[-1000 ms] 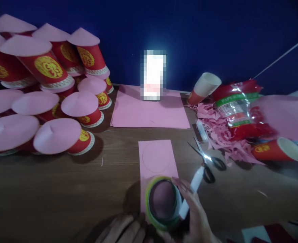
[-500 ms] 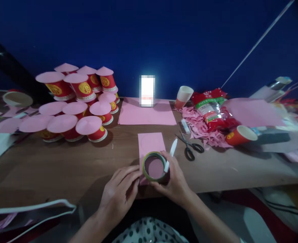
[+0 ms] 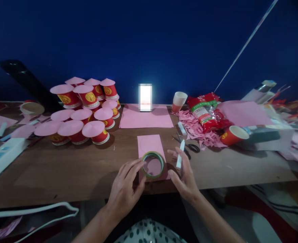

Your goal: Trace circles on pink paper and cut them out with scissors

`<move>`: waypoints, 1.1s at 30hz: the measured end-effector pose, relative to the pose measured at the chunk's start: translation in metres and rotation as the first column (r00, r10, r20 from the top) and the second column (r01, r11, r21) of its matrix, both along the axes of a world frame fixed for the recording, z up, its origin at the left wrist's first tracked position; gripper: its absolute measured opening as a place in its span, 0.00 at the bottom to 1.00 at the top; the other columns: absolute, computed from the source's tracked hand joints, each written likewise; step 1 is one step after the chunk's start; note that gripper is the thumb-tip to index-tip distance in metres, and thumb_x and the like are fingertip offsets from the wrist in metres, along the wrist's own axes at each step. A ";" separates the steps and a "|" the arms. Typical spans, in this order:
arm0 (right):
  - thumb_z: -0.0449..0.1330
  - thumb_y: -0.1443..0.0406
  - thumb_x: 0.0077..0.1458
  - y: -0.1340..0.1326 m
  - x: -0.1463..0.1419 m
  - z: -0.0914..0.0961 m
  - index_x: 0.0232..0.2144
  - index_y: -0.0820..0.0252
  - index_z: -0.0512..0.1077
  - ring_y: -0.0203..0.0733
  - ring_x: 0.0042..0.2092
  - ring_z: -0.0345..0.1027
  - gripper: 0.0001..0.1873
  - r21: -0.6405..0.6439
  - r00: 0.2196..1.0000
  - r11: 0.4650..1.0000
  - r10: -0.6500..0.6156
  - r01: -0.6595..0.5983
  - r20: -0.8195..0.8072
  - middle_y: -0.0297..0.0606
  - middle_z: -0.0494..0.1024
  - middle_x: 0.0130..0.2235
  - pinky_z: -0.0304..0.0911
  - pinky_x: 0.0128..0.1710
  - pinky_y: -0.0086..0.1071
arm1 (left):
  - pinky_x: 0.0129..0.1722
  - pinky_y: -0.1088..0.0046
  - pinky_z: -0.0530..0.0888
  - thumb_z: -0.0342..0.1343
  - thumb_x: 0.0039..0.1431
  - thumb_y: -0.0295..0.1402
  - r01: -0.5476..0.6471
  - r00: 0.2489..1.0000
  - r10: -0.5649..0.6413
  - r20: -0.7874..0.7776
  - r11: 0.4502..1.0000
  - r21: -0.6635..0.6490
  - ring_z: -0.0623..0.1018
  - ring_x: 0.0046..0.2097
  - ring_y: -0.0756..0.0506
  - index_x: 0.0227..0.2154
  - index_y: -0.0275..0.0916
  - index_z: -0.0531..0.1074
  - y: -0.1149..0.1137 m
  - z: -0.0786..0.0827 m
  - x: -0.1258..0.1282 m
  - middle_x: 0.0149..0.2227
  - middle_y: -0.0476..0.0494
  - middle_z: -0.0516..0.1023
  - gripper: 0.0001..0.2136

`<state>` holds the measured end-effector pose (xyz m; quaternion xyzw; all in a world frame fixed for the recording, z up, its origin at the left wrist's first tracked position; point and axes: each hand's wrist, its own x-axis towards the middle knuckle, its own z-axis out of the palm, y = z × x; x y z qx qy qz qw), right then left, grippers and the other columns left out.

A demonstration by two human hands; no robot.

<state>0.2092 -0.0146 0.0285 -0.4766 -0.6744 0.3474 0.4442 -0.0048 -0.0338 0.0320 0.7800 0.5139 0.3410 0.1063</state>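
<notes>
A roll of tape (image 3: 153,164) lies flat on a small pink paper sheet (image 3: 149,144) near the front edge of the wooden table (image 3: 63,172). My left hand (image 3: 125,187) touches the roll's left rim with spread fingers. My right hand (image 3: 183,170) sits just right of the roll, apart from it, and pinches a white pen (image 3: 180,158) that points upward. Black-handled scissors (image 3: 188,148) lie just behind that hand.
A pile of red paper cups with pink cone lids (image 3: 84,109) fills the left. A larger pink sheet (image 3: 146,116) and a bright phone (image 3: 145,97) stand at the back. Pink scraps (image 3: 198,130), a red bag (image 3: 206,109), loose cups (image 3: 233,135) and clutter lie right.
The view has pulled back and risen. My right hand has come off the tape roll and moved right with the pen. My left hand stays at the roll's left rim.
</notes>
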 end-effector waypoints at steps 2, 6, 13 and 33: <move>0.54 0.63 0.53 -0.003 0.003 0.001 0.58 0.58 0.45 0.47 0.56 0.54 0.33 0.020 0.999 0.999 -0.034 0.033 0.015 0.48 0.61 0.55 0.60 0.49 0.41 | 0.50 0.58 0.65 0.52 0.52 0.33 -0.020 0.999 0.021 -0.039 0.999 0.041 0.65 0.52 0.40 0.51 0.37 0.60 -0.001 0.000 0.008 0.51 0.37 0.66 0.22; 0.50 0.66 0.56 -0.006 0.012 0.002 0.56 0.58 0.50 0.46 0.54 0.58 0.25 0.086 0.996 0.995 -0.048 0.042 0.077 0.47 0.64 0.53 0.63 0.46 0.40 | 0.52 0.57 0.62 0.54 0.52 0.31 0.025 0.989 0.011 -0.149 0.970 0.240 0.67 0.51 0.42 0.44 0.41 0.67 -0.003 0.000 0.022 0.47 0.41 0.71 0.15; 0.45 0.68 0.57 -0.004 0.025 0.007 0.55 0.59 0.52 0.44 0.50 0.63 0.23 0.221 0.978 0.975 -0.012 -0.035 0.208 0.45 0.70 0.48 0.59 0.50 0.43 | 0.53 0.57 0.61 0.52 0.53 0.38 -0.045 0.970 0.100 -0.220 0.969 0.242 0.65 0.53 0.40 0.49 0.36 0.64 0.006 0.010 0.035 0.51 0.36 0.68 0.21; 0.50 0.66 0.56 0.035 0.007 0.048 0.49 0.55 0.63 0.41 0.35 0.71 0.16 0.289 0.940 0.955 -0.035 -0.069 0.340 0.39 0.76 0.37 0.67 0.35 0.32 | 0.38 0.66 0.64 0.52 0.54 0.31 -0.130 0.974 0.172 -0.148 0.958 0.258 0.70 0.41 0.45 0.44 0.40 0.68 -0.013 0.001 0.026 0.38 0.43 0.75 0.13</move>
